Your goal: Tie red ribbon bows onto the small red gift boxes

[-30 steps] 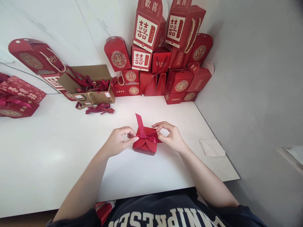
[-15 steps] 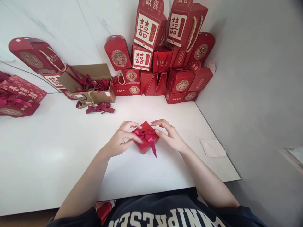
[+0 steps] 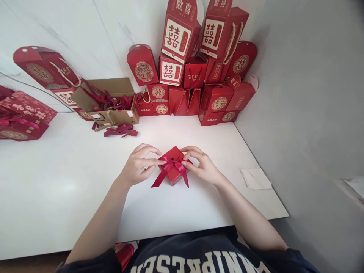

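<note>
A small red gift box (image 3: pixel 175 175) sits on the white table in front of me, turned with a corner toward me. A shiny dark-pink ribbon bow (image 3: pixel 174 163) is tied across its top, and its two tails hang down over the near sides. My left hand (image 3: pixel 140 164) is at the box's left, fingers apart, with one outstretched fingertip touching the bow's left loop. From the right, my right hand (image 3: pixel 203 165) has its thumb and forefinger closed on the bow's right loop.
Behind stand stacked red boxes (image 3: pixel 218 102) with gold and white prints. An open cardboard box (image 3: pixel 122 116) of ribbons is at the back left, loose ribbons (image 3: pixel 122 130) before it. A white tissue (image 3: pixel 256 178) lies near the right edge, beside a grey wall (image 3: pixel 307 113).
My left hand has drawn back to the left from over the box, and the left ribbon tail now lies spread toward the lower left. My right fingers have closed on the right loop.
</note>
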A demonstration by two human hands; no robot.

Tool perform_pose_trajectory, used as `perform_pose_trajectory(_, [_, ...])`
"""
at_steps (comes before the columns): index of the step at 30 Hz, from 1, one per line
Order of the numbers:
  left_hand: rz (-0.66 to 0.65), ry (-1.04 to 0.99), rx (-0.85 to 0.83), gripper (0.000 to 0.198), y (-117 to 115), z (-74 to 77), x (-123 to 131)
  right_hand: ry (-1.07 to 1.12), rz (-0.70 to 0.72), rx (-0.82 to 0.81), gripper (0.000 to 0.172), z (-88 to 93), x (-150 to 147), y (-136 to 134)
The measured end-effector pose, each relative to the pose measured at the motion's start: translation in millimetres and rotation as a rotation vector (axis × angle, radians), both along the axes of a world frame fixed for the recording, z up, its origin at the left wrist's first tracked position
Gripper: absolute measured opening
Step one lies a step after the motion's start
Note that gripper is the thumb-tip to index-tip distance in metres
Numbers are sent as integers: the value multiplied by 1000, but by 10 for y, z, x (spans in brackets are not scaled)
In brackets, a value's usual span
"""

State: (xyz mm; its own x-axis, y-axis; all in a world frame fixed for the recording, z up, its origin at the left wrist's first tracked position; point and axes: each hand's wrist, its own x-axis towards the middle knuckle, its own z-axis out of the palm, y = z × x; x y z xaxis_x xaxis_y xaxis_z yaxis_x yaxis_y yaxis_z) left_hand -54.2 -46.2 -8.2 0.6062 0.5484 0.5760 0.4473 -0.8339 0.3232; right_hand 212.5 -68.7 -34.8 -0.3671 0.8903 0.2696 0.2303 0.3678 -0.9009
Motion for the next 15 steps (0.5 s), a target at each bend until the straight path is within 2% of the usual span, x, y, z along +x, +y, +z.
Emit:
perform_pose_trajectory(7, [48, 97, 28, 45, -24, -15, 37, 38, 1, -19, 6, -2, -10, -10])
perform_pose_trajectory(15, [178, 360, 71, 33, -66, 18, 145, 142, 54, -77, 14, 20, -27, -1])
